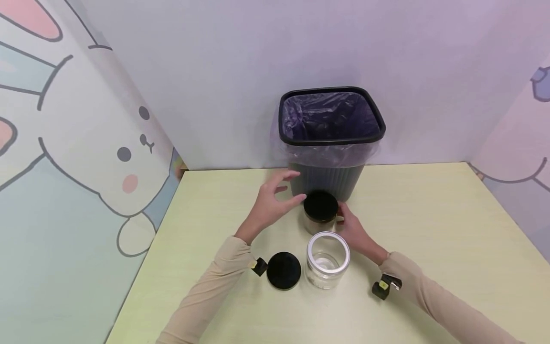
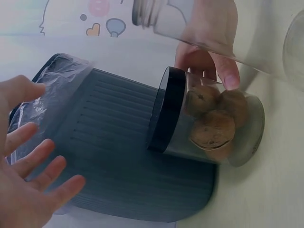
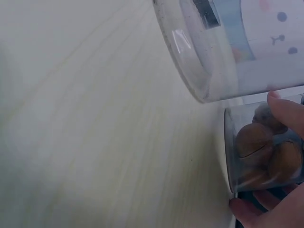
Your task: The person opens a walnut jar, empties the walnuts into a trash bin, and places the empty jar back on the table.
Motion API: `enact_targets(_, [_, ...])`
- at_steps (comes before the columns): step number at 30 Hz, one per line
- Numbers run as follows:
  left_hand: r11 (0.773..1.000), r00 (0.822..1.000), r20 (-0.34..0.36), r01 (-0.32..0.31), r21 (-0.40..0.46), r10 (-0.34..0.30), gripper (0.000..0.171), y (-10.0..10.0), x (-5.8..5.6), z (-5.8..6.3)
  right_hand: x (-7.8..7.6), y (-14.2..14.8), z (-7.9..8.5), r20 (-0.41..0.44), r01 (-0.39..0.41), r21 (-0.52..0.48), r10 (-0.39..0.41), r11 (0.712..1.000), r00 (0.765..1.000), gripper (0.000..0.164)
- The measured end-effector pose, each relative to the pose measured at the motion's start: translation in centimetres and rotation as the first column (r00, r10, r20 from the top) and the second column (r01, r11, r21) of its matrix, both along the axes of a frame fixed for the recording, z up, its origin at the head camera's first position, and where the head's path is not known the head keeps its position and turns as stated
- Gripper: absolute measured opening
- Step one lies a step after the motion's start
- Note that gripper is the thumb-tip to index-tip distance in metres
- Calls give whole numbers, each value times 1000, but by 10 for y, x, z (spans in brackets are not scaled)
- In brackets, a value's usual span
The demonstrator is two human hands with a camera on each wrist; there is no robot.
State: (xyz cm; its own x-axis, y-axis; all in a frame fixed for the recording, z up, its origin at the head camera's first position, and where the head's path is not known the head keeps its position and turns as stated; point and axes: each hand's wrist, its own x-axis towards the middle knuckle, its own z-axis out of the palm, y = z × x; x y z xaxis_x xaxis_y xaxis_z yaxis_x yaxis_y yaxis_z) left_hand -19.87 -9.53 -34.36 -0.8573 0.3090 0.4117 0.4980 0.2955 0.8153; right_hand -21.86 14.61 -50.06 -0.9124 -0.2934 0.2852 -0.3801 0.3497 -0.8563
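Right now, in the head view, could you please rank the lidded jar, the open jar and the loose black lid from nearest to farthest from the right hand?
From the right hand:
1. Lidded jar, in its grip.
2. Open jar, just nearer the wearer than the lidded jar.
3. Loose black lid, left of the open jar.

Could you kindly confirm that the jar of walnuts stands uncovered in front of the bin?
It isn't uncovered: the left wrist view shows a black lid on the jar of walnuts. It does stand in front of the bin.
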Motion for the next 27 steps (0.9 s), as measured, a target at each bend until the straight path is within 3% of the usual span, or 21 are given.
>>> enact_targets(7, [1000, 1000, 23, 15, -25, -14, 48, 2, 0, -5, -2, -11, -2, -3, 41, 19, -41, 999, 999, 76])
enact_targets(10, [999, 999, 29, 29, -31, -28, 50, 3, 0, -6, 4, -16, 11, 4, 55, 23, -55, 998, 998, 79])
enact_targets(13, [998, 998, 40, 42, -43, -41, 51, 5, 0, -8, 5, -15, 8, 4, 73, 13, -73, 997, 997, 81])
enact_targets(17, [998, 998, 47, 48, -49, -46, 54, 6, -11, -28, 0, -8, -5, 10, 79, -7, -79, 997, 997, 84])
enact_targets(20, [998, 998, 46, 51, -49, -49, 56, 5, -20, -46, 2, -6, 0, 4, 71, -12, -71, 997, 997, 86])
enact_targets(27, [995, 996, 64, 65, -76, -61, 57, 5, -22, -55, 2, -1, 12, -124, 48, 0, -47, 999, 991, 85])
